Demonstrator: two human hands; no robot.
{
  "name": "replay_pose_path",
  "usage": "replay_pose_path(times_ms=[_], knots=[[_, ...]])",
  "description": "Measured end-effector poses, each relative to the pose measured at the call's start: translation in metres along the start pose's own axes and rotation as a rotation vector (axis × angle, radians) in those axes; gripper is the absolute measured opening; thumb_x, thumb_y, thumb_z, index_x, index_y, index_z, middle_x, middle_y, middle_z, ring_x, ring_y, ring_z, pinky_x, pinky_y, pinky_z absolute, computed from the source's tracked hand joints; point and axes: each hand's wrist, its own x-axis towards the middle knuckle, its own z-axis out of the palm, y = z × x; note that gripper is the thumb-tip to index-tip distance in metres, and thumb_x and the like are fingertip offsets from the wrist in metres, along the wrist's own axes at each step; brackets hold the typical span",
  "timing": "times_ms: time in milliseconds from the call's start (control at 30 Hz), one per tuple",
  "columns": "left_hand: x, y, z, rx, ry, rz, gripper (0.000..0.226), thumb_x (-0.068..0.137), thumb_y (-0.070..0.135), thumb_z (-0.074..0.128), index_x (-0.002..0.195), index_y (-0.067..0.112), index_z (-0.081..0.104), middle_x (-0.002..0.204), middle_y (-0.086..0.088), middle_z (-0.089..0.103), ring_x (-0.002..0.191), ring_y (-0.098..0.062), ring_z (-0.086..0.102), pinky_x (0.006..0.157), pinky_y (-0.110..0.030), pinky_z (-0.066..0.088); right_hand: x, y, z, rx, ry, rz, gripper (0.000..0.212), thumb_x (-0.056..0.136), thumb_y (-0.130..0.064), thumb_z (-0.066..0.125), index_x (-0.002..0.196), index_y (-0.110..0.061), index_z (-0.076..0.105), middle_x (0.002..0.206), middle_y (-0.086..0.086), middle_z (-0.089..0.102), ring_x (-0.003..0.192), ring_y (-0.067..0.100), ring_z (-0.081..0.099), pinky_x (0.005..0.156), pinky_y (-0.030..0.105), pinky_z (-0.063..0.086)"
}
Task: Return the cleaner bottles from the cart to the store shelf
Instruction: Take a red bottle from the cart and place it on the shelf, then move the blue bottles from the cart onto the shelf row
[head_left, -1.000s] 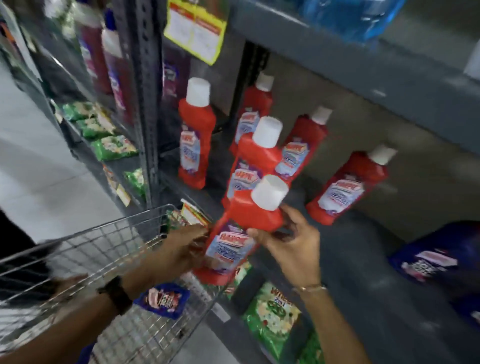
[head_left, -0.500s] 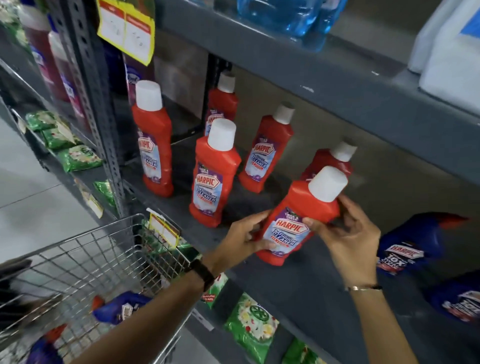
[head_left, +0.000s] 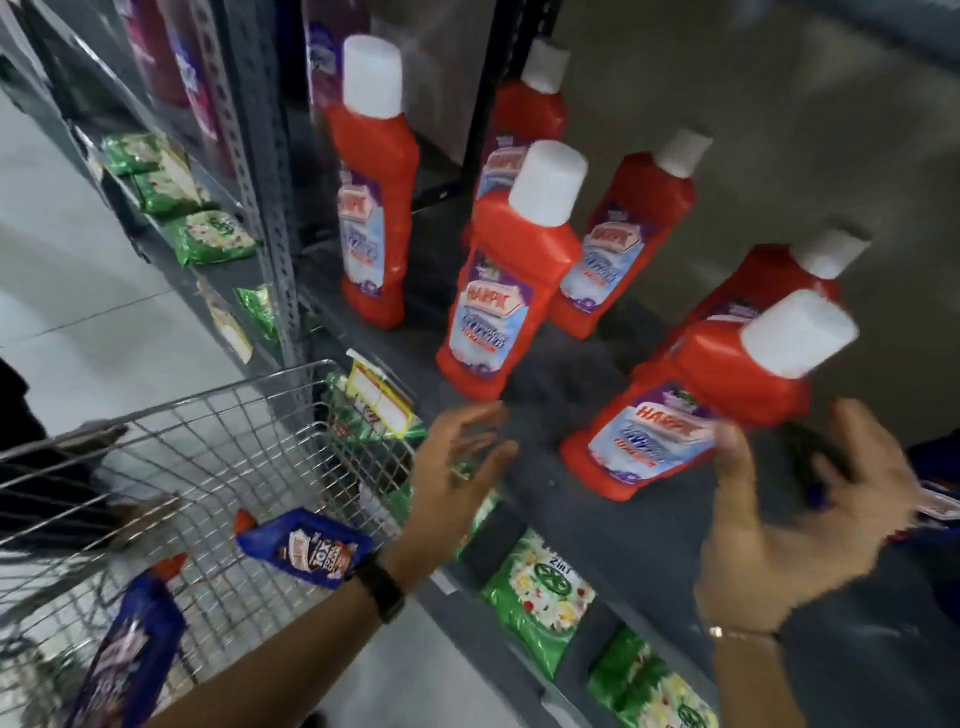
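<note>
Step in hand: one red cleaner bottle (head_left: 691, 410) stood on the grey store shelf (head_left: 649, 525) near its front edge, leaning in this wide-angle view, white cap up and to the right. Both hands were off it. Left hand (head_left: 457, 478) hovered just outside the shelf edge, fingers (head_left: 483, 421) spread wide, holding nothing. Right hand (head_left: 795, 525) was just beside the bottle's lower right, fingers (head_left: 857, 441) wide and empty; whether the thumb touched the label could not be told because of blur.

Judged: placing step for this bottle done, release under way.

Five more red bottles (head_left: 511, 275) stood farther back and left on the same shelf.

Remaining in the wire cart (head_left: 218, 415): two blue bottles with red tips, one (head_left: 306, 551) near the left wrist, one (head_left: 130, 654) lower left.

Next move, as a judgement: the left hand reaches down into the cart for the nearer blue bottle, clearing the cart's top rim.

Room: bare shelf between the front red bottles and ahead of them. A blue item (head_left: 935, 499) sat at the right edge, partly hidden. The cart rim pressed close to the shelf post and a yellow price tag (head_left: 379, 400).
</note>
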Motion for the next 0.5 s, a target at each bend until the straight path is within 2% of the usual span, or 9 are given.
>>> replay_pose_path(times_ms=[33, 100, 167, 233, 300, 367, 400, 433, 500], knots=[[-0.007, -0.006, -0.020, -0.008, 0.116, -0.005, 0.030, 0.077, 0.018, 0.067, 0.101, 0.034, 0.057, 0.104, 0.018, 0.064, 0.097, -0.003, 0.062, 0.082, -0.015, 0.051, -0.016, -0.008, 0.007, -0.008, 0.047, -0.068, 0.047, 0.078, -0.017, 0.072, 0.116, 0.003, 0.052, 0.116, 0.008, 0.049, 0.109, 0.043, 0.051, 0.085, 0.057, 0.046], [-0.019, -0.024, -0.063, -0.001, 0.340, -0.021, 0.024, 0.080, 0.012, 0.063, 0.097, 0.027, 0.054, 0.097, 0.017, 0.062, 0.089, 0.002, 0.061, 0.077, -0.012, 0.051, -0.053, -0.026, 0.029, 0.104, -0.022, -0.068, 0.033, 0.080, -0.012, 0.068, 0.110, -0.008, 0.055, 0.111, 0.007, 0.051, 0.105, 0.036, 0.054, 0.085, 0.057, 0.046], [-0.029, -0.053, -0.107, 0.034, 0.574, -0.133, 0.030, 0.084, 0.002, 0.058, 0.093, 0.030, 0.051, 0.095, 0.011, 0.058, 0.082, 0.008, 0.059, 0.073, -0.010, 0.051, -0.097, -0.041, 0.063, 0.208, -0.266, 0.017, 0.031, 0.078, -0.014, 0.066, 0.107, -0.020, 0.056, 0.110, 0.000, 0.052, 0.107, 0.020, 0.053, 0.093, 0.040, 0.046], [-0.041, -0.091, -0.149, 0.060, 0.782, -0.282, 0.029, 0.085, -0.005, 0.053, 0.095, 0.022, 0.052, 0.087, 0.008, 0.055, 0.072, 0.010, 0.058, 0.065, -0.009, 0.049, -0.138, -0.048, 0.102, 0.315, -0.593, 0.170, 0.033, 0.077, -0.019, 0.065, 0.107, -0.025, 0.055, 0.113, -0.013, 0.052, 0.106, 0.005, 0.052, 0.093, 0.025, 0.045], [-0.059, -0.132, -0.185, 0.036, 0.900, -0.460, 0.019, 0.085, -0.007, 0.051, 0.095, 0.010, 0.052, 0.082, 0.006, 0.054, 0.074, -0.006, 0.058, 0.066, -0.013, 0.049, -0.175, -0.048, 0.142, 0.390, -0.927, 0.463, 0.040, 0.076, -0.021, 0.067, 0.111, -0.031, 0.052, 0.114, -0.021, 0.050, 0.104, 0.005, 0.054, 0.087, 0.018, 0.047], [-0.076, -0.163, -0.211, 0.017, 0.842, -0.632, 0.021, 0.086, -0.007, 0.048, 0.084, 0.014, 0.051, 0.079, 0.003, 0.061, 0.081, -0.021, 0.054, 0.071, -0.032, 0.048, -0.212, -0.034, 0.183, 0.351, -1.165, 0.686, 0.046, 0.077, -0.012, 0.069, 0.119, -0.019, 0.049, 0.113, -0.008, 0.053, 0.101, 0.012, 0.053, 0.075, 0.007, 0.044], [-0.084, -0.176, -0.221, 0.005, 0.753, -0.727, 0.025, 0.087, -0.006, 0.046, 0.079, 0.017, 0.049, 0.077, 0.002, 0.064, 0.079, -0.022, 0.054, 0.067, -0.034, 0.045, -0.229, -0.025, 0.202, 0.311, -1.259, 0.752, 0.047, 0.078, -0.006, 0.068, 0.121, -0.010, 0.048, 0.112, 0.000, 0.054, 0.099, 0.015, 0.052, 0.068, 0.006, 0.043], [-0.091, -0.185, -0.229, -0.007, 0.656, -0.817, 0.029, 0.089, -0.006, 0.044, 0.077, 0.020, 0.048, 0.079, -0.001, 0.063, 0.075, -0.018, 0.058, 0.063, -0.029, 0.042, -0.248, -0.015, 0.220, 0.264, -1.327, 0.790, 0.047, 0.078, -0.002, 0.066, 0.121, -0.003, 0.047, 0.111, 0.008, 0.055, 0.098, 0.017, 0.051, 0.067, 0.009, 0.043], [-0.100, -0.202, -0.239, -0.056, 0.517, -0.954, 0.028, 0.090, -0.004, 0.043, 0.078, 0.021, 0.045, 0.086, -0.008, 0.057, 0.060, -0.004, 0.064, 0.052, -0.023, 0.042, -0.287, 0.014, 0.248, 0.126, -1.442, 0.809, 0.041, 0.078, 0.001, 0.065, 0.116, 0.001, 0.051, 0.106, 0.017, 0.058, 0.094, 0.017, 0.049, 0.075, 0.022, 0.043]])
